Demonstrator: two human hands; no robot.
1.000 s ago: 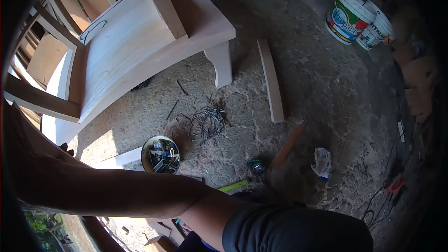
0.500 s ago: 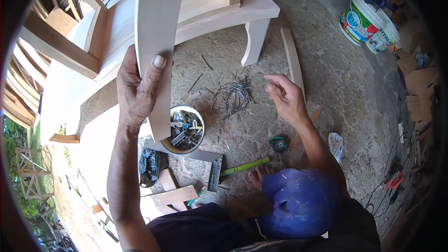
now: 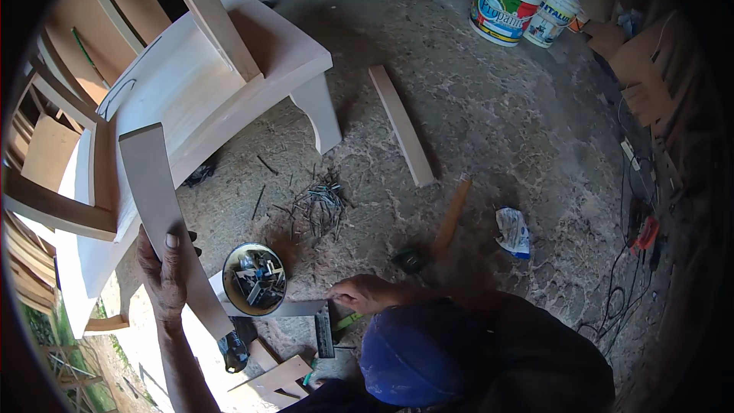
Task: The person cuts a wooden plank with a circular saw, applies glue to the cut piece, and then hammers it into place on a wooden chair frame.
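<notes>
My left hand (image 3: 163, 275) is closed round a long, slightly curved wooden board (image 3: 153, 176), thumb on its face. The board stands tilted in front of the pale wooden furniture piece (image 3: 260, 38). Low in the middle, my right hand (image 3: 365, 293) has its fingers bent inward at the corner of a carpenter's square (image 3: 324, 334). Whatever those fingers hold, if anything, is hidden. The square lies on the floor beside a round tub (image 3: 254, 279) of metal bits. Loose nails (image 3: 321, 205) form a pile beyond the tub. A blue cap (image 3: 417, 352) partly covers the view of my right forearm.
A straight wooden strip (image 3: 401, 126), an orange-brown flat stick (image 3: 453, 216), a dark tape measure (image 3: 409, 261) and a crumpled white packet (image 3: 512, 232) lie on the rough floor. Paint buckets (image 3: 506, 4) stand far right. Cables (image 3: 621, 291) and a red tool (image 3: 646, 235) lie at the right.
My left hand has moved left and down, and the board tilts the other way, its top now in view. My right hand has come down and left from beyond the tape measure to the square. The view has shifted.
</notes>
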